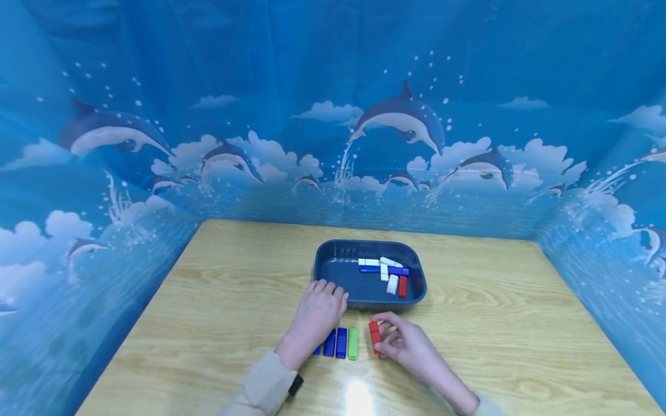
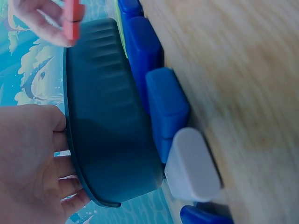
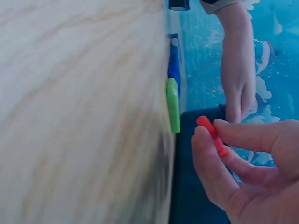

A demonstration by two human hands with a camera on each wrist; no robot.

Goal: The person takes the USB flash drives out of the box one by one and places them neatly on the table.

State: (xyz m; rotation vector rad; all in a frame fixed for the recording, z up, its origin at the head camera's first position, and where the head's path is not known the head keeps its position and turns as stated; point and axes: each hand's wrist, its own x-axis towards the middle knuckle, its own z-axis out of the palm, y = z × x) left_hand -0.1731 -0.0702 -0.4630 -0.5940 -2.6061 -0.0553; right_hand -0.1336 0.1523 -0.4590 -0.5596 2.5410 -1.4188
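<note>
Between the thumb and fingers of my right hand [image 1: 408,344] I pinch a small red oblong plastic piece [image 1: 374,338] with a dark seam, tilted just above the table. My left hand [image 1: 321,303] rests at the near left rim of a dark blue tray [image 1: 333,289], palm down; in the left wrist view its loose fingers [image 2: 70,186] lie behind that rim. A row stands before the tray: a green piece [image 1: 353,344], blue pieces [image 1: 341,343] and, in the left wrist view, a white one [image 2: 191,165]. My left forearm hides part of this row in the head view.
Inside the tray lie several white pieces [image 1: 392,284], blue pieces [image 1: 398,271] and a red one [image 1: 403,286], mostly toward its right side. The wood-grain table [image 1: 494,300] is walled by a blue dolphin-print curtain [image 1: 291,138].
</note>
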